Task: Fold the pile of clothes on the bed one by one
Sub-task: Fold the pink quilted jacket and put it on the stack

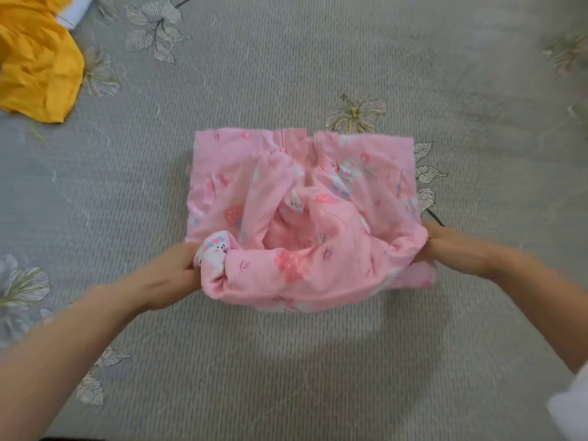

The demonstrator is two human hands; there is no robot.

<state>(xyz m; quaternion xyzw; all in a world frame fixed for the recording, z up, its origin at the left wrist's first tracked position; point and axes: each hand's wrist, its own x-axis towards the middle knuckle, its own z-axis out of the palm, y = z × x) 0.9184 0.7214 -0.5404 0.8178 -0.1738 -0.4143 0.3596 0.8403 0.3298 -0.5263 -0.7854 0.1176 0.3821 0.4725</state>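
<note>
Pink garment (305, 218) bunched between both hands' grip.

**Count of what lies on the bed**

One pink printed garment (302, 218) lies in the middle. One yellow garment (35, 65) sits at the far left corner, with one white item (74, 11) just beside it. Two hands are in view: one left hand (168, 275), one right hand (451, 246). One bed cover (286, 377) lies under all.

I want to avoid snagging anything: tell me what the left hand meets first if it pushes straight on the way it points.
The left hand points rightward into the pink printed garment already in its grip; that comes first.
</note>
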